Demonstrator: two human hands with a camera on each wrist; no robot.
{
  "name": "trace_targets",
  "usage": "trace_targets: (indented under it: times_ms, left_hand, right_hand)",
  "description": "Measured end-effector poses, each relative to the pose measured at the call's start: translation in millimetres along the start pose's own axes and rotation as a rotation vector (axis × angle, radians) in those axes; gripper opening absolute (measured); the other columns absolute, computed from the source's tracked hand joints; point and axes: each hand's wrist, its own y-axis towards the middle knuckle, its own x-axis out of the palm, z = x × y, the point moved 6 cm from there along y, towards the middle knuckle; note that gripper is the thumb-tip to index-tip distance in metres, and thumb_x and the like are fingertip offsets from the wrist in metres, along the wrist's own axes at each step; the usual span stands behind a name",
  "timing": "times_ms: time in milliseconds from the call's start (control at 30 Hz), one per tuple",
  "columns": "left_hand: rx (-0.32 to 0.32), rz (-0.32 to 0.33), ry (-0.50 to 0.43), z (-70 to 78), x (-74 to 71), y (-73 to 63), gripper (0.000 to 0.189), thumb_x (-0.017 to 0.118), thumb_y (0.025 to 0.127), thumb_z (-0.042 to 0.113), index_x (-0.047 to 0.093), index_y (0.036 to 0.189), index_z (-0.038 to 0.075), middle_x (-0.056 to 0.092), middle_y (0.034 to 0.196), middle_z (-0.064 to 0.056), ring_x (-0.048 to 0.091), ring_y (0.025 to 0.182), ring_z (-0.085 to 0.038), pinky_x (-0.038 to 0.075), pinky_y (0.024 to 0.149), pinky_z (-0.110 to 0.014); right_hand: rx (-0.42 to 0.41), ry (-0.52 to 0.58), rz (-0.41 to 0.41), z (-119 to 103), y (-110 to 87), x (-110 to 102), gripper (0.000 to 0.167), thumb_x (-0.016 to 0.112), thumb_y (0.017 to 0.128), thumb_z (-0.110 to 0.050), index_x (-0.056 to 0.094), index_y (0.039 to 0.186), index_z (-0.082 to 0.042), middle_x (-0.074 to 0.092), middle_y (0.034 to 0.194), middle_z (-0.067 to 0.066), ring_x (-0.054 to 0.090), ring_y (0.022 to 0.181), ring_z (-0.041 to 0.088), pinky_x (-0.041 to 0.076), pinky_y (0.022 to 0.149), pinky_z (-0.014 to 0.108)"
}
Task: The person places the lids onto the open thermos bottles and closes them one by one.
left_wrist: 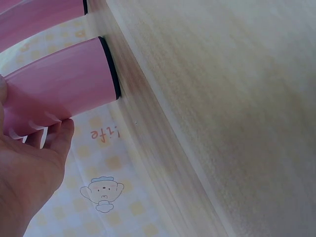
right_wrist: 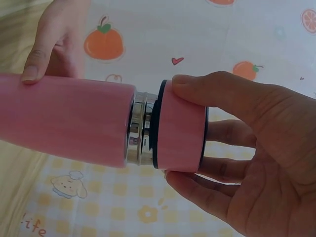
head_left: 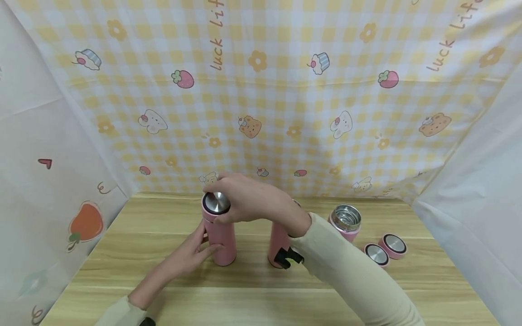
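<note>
Nearest, the left hand (head_left: 189,257) curls its fingers around the lower body of a pink bottle (head_left: 223,242), thumb on the near side. The bottle stands upright on the wood-grained tabletop (head_left: 220,301), a straight cylinder in smooth, slightly glossy pink with a black base ring. Above those fingers, the right hand (head_left: 248,199) grips the lid (right_wrist: 180,126) with thumb and fingers: a pink band edged in black, topped by a brushed silver disc. The right wrist view shows a shiny steel neck (right_wrist: 140,127) bared between lid and body.

To the right of the fingers, partly covered by the right wrist, is a second pink bottle (head_left: 279,237); most of its top is hidden. Farther right, beyond the sleeve (head_left: 350,267), two loose lids (head_left: 385,250) touch or nearly touch, silver discs up, and past them is an open bottle (head_left: 345,219) with a steel mouth.

Farthest, behind the fingers, hangs a yellow-and-white checked cloth (head_left: 261,97). Brown letters on it read "luck life" twice, running sideways, among strawberries, cupcakes, flowers and bears.
</note>
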Motion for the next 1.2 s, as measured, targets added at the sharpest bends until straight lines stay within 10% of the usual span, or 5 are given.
trace_targets:
  times_ms: [1200]
  left_hand:
    - [0.013, 0.006, 0.021, -1.3, 0.3, -0.4, 0.078, 0.064, 0.103, 0.017, 0.013, 0.161, 0.025, 0.032, 0.159, -0.004, 0.036, 0.142, -0.028, 0.043, 0.107, -0.048]
  right_hand:
    - [-0.049, 0.048, -0.063, -1, 17.5, -3, 0.029, 0.081, 0.088, -0.02, 0.067, 0.111, -0.007, 0.063, 0.097, 0.0, 0.059, 0.091, 0.013, 0.051, 0.069, 0.021]
